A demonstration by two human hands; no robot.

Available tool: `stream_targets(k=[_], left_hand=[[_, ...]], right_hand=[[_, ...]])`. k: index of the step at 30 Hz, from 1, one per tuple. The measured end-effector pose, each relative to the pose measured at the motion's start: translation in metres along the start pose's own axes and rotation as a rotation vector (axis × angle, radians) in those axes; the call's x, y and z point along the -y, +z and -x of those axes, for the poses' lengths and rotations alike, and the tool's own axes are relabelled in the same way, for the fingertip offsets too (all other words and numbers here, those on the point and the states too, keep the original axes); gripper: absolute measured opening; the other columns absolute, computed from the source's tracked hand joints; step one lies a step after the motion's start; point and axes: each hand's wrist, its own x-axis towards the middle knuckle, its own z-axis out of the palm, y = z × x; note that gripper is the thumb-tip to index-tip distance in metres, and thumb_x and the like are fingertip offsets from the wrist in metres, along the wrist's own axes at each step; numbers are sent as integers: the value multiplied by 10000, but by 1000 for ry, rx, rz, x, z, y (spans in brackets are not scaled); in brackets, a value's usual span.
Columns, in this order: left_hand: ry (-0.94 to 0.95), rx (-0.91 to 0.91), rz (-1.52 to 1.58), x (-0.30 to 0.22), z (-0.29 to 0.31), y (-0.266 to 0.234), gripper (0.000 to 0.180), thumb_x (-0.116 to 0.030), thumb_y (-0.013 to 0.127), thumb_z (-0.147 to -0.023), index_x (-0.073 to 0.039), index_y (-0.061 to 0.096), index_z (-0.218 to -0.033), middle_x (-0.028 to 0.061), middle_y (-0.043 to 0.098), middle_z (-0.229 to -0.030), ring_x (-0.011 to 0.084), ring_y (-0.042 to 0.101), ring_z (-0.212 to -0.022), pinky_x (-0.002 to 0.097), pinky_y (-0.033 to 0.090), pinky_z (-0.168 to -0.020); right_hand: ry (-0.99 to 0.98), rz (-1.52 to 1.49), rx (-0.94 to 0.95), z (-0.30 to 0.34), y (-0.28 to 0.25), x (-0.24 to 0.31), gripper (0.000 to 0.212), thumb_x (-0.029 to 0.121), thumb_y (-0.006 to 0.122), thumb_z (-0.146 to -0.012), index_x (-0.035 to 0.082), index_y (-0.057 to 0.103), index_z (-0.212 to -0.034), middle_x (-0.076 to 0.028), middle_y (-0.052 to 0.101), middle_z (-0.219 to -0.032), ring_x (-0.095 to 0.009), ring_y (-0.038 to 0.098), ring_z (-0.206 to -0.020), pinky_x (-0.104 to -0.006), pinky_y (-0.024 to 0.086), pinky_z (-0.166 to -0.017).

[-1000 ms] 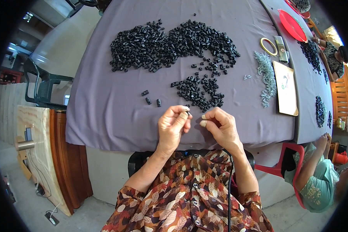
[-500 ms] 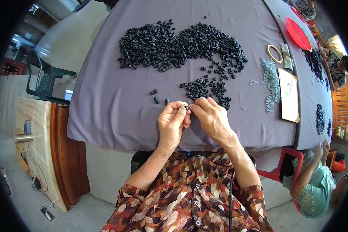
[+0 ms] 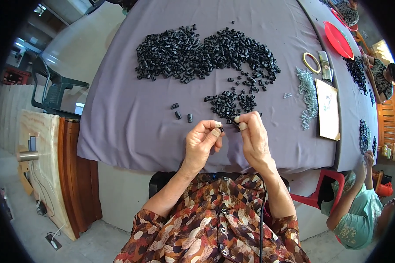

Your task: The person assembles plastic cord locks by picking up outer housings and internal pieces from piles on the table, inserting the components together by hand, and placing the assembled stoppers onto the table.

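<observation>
Between the thumb and fingertips of my left hand (image 3: 199, 142) is a small black plastic piece (image 3: 221, 129), which looks like a cord-lock part. My right hand (image 3: 255, 136) is just to the right, thumb and forefinger pinched at the near edge of a small heap of black pieces (image 3: 226, 104); something dark shows at its fingertips, but I cannot make out what. To the left of the heap, a few single pieces (image 3: 189, 118) lie apart on the grey-purple cloth (image 3: 127, 131).
A large pile of black pieces (image 3: 175, 55) lies farther back. To the right are small clear-silver, spring-like parts (image 3: 308, 98), a cardboard sheet (image 3: 328, 109), a tape roll (image 3: 311, 62) and a red tray (image 3: 338, 40). A co-worker in green (image 3: 355, 215) sits at the right.
My hands have drawn apart and a little nearer to me. The right hand has turned upright and moved right, to the near edge of the heap; the left still pinches its black piece.
</observation>
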Motion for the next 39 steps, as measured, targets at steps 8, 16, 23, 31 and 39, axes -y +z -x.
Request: stream_targets(k=[8, 16, 23, 31, 39], left_hand=[[-110, 62, -13, 2, 2, 19, 108, -47, 548, -885, -7, 551, -985, 77, 601, -788, 90, 534, -576, 200, 428, -471], [-138, 72, -119, 6, 0, 24, 89, -53, 556, -882, -18, 563, -963, 37, 590, -739, 65, 519, -559, 188, 425, -470], [-134, 103, -171, 8, 1, 28, 84, -70, 564, -882, -33, 575, -957, 3, 573, -711, 46, 498, -551, 171, 408, -475], [-134, 112, -218, 7, 0, 34, 82, -81, 558, -890, -35, 574, -956, -6, 564, -675, 37, 496, -555, 165, 406, -486], [-140, 117, -190, 8, 0, 32, 82, -82, 548, -894, -33, 574, -955, -5, 570, -682, 38, 496, -554, 167, 408, -490]], right_hand=[[378, -713, 55, 18, -9, -15, 96, 13, 476, -894, -7, 497, -986, -22, 521, -787, -88, 540, -649, -236, 466, -621], [430, -885, 1, 30, -11, -28, 101, 12, 580, -854, -12, 572, -953, -36, 602, -806, -102, 587, -670, -223, 497, -640], [386, -956, -6, 34, -10, -31, 95, -2, 584, -847, 0, 560, -938, -31, 600, -833, -95, 586, -679, -228, 509, -649], [383, -945, -46, 34, -8, -27, 69, -19, 555, -860, -5, 549, -927, -41, 597, -845, -92, 588, -692, -224, 514, -663], [368, -923, -24, 35, -10, -28, 51, -29, 585, -838, -1, 558, -872, -52, 596, -828, -97, 592, -678, -226, 517, -641]])
